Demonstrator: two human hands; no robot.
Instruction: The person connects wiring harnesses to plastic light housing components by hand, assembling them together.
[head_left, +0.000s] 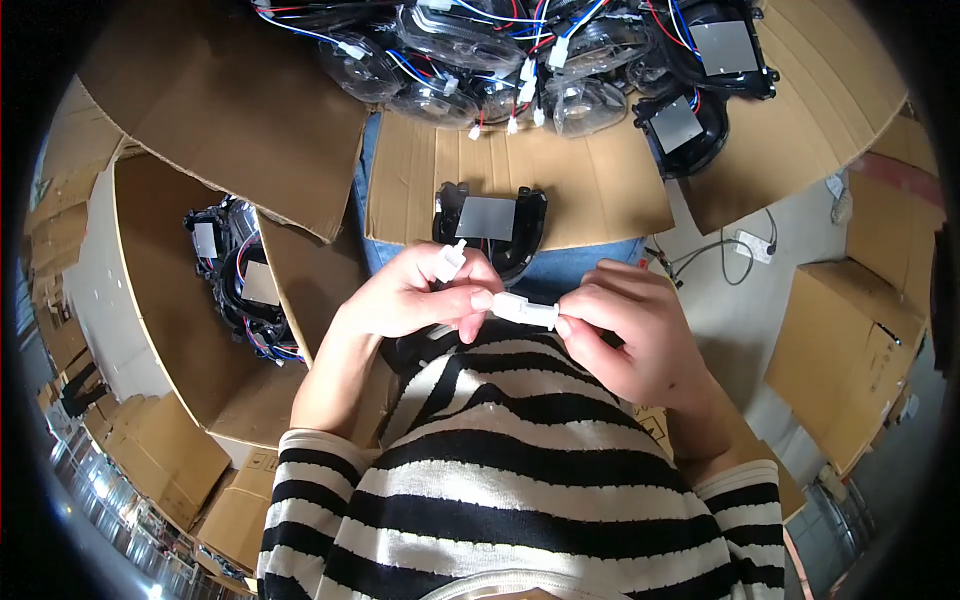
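Close in front of my body, both hands meet at a white plastic plug connector (pixel 525 311). My left hand (pixel 415 295) pinches its left end between thumb and fingers. A second white connector (pixel 451 261) rests against the fingers of this hand. The other end of the plug connector is gripped by the thumb and index finger of my right hand (pixel 630 325). Just beyond lies a black lamp housing (pixel 540 215) with a flat grey plate (pixel 486 217), partly hidden by my left hand. Whether the connector's two ends are separate pieces, I cannot tell.
An open cardboard box (pixel 530 165) ahead holds several clear-lensed lamps (pixel 585 105) with coloured wires and white plugs. Another black lamp (pixel 680 135) lies on its right flap. At left, a box (pixel 185 340) contains more lamps. A cable (pixel 715 245) lies on the floor at right.
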